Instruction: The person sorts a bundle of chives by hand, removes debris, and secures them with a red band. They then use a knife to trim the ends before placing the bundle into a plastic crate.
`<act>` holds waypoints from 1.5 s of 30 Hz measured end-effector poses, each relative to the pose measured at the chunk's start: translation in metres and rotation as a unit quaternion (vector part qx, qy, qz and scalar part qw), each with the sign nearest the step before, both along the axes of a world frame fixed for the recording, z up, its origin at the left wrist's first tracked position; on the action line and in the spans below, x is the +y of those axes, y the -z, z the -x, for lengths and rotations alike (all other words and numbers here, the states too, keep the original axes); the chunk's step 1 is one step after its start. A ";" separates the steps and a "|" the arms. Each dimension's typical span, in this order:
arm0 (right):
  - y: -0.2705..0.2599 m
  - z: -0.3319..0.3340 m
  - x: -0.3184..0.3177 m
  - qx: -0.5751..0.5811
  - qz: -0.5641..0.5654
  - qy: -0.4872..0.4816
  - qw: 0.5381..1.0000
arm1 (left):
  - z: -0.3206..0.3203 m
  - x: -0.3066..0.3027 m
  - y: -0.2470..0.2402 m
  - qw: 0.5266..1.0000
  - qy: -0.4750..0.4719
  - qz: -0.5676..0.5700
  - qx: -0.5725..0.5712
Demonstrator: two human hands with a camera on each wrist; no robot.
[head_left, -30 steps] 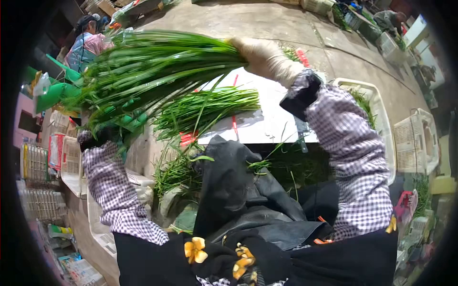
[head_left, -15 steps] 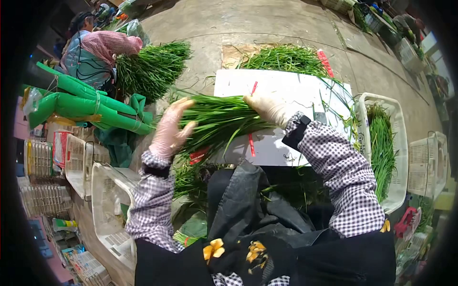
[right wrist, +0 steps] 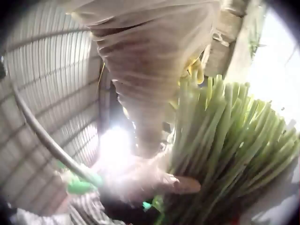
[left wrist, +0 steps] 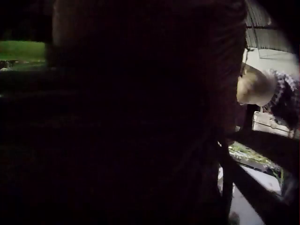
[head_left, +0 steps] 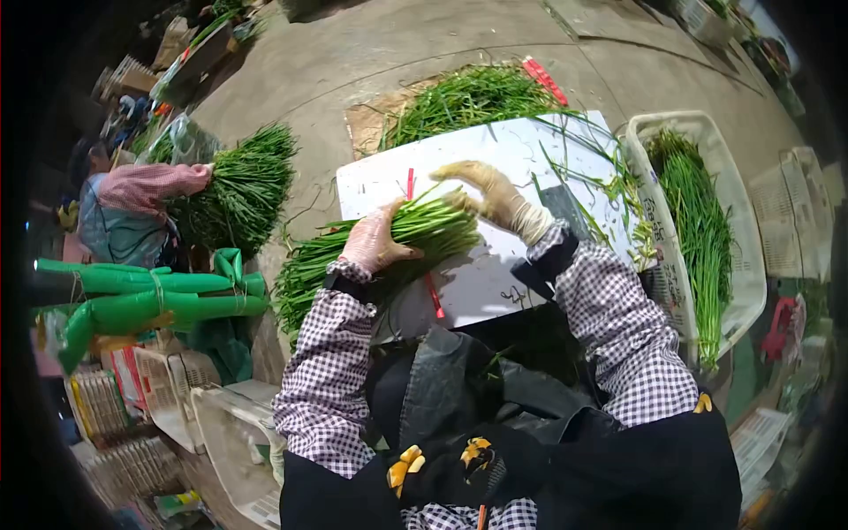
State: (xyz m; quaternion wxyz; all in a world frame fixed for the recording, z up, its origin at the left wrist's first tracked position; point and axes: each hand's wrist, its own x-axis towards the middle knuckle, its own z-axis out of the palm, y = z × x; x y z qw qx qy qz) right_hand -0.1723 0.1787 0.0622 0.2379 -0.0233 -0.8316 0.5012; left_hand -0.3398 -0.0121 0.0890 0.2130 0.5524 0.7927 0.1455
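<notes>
A thick bundle of garlic chives [head_left: 428, 228] lies slantwise over the left part of a white board [head_left: 490, 265], its pale stem ends to the right. My gloved left hand [head_left: 375, 240] grips the bundle from above around its middle, thumb on the near side. Close at the stem ends is my gloved right hand [head_left: 490, 193], its fingers loosely bent with a gap between them and the thumb. In the right wrist view, the right hand [right wrist: 145, 70] hangs beside the stem ends [right wrist: 234, 112], and the left thumb lies across the stalks. Darkness fills most of the left wrist view.
Loose chives [head_left: 477, 102] lie beyond the board. A dark flat blade [head_left: 570, 212] and scattered leaves are on its right side. To the right stands a white crate [head_left: 751, 265] holding chives. Green rolls [head_left: 168, 296] and another person [head_left: 132, 203] are at left.
The bundle came down from a raised swing at left onto the board. My left hand closed round it, while my right hand released its grip and shifted to the stem ends.
</notes>
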 end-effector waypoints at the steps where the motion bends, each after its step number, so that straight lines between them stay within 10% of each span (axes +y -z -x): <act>1: 0.016 -0.006 0.011 0.034 0.206 0.011 0.978 | 0.000 -0.001 0.003 0.999 -0.008 0.001 -0.033; 3: 0.029 -0.006 0.029 0.104 0.134 0.094 0.981 | 0.002 0.002 0.003 0.999 0.037 -0.001 0.007; 6: 0.085 0.023 0.024 0.041 0.472 0.015 0.880 | -0.001 0.005 -0.003 0.998 0.054 0.014 0.023; 7: 0.011 -0.003 -0.006 -0.088 0.376 0.051 0.921 | 0.000 0.005 -0.002 0.998 0.059 0.016 0.024; 11: 0.068 0.022 -0.002 0.061 0.104 0.039 0.992 | 0.002 0.003 0.007 0.998 0.052 -0.005 0.027; 13: 0.030 0.013 -0.002 -0.034 0.638 -0.050 0.768 | 0.006 0.000 0.012 0.997 0.060 -0.040 0.042; 14: 0.054 0.019 0.008 0.036 0.327 0.000 0.944 | 0.009 0.002 0.015 0.994 0.078 -0.042 0.057; 15: 0.048 0.018 0.007 0.036 0.328 0.000 0.944 | 0.011 0.004 0.016 0.994 0.078 -0.042 0.057; 17: 0.014 0.008 -0.004 0.011 -0.092 0.101 0.991 | 0.013 0.004 0.019 0.996 0.076 -0.003 0.038; 22: -0.025 -0.014 -0.067 -0.103 -0.436 0.035 0.893 | 0.012 -0.001 0.023 0.997 0.074 -0.007 0.026; 23: 0.026 0.004 -0.070 -0.209 -0.633 0.094 0.740 | 0.012 -0.002 0.028 0.997 0.073 -0.007 0.024; 25: 0.018 -0.002 -0.082 -0.104 -0.447 0.072 0.886 | 0.012 0.003 0.029 0.990 0.138 -0.006 0.004; 29: 0.016 -0.001 -0.090 -0.172 -0.455 0.105 0.868 | 0.010 0.001 0.040 0.998 0.037 0.027 0.032; 35: 0.012 -0.032 -0.098 0.046 -0.336 0.088 0.937 | 0.009 -0.003 0.040 0.999 0.034 0.001 -0.033; 45: 0.070 -0.040 -0.132 -0.091 -0.360 0.145 0.917 | 0.004 0.001 0.033 0.998 0.015 0.046 0.038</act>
